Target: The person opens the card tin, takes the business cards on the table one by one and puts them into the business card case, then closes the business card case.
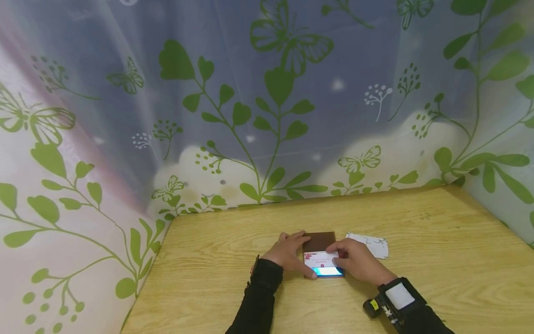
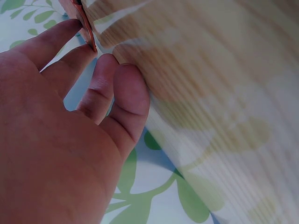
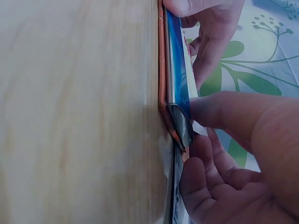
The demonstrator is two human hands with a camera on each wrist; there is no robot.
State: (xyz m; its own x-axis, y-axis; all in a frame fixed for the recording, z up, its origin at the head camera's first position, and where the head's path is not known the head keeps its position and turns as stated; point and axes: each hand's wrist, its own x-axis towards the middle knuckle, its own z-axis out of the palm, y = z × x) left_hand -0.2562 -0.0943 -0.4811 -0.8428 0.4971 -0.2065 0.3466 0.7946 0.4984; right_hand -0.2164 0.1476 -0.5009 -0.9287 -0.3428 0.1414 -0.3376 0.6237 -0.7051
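Observation:
A brown card holder (image 1: 319, 240) lies opened flat on the table, with orange-brown edges showing in the wrist views. My left hand (image 1: 288, 253) grips it along its left side, fingers at the upper part and thumb near the lower corner. On the holder's lower half sits a white card with red print (image 1: 319, 260), above a shiny blue card (image 1: 329, 271). My right hand (image 1: 354, 260) pinches the white card at its right edge. In the right wrist view, the blue card (image 3: 180, 60) shows edge-on, with a clear sleeve corner (image 3: 182, 126) beside my right thumb.
A pale card-like piece with a branch pattern (image 1: 371, 246) lies behind my right hand, partly covered by it. The wood-grain table (image 1: 208, 260) ends at a curtain (image 1: 267, 139) with leaves and butterflies at the back and sides.

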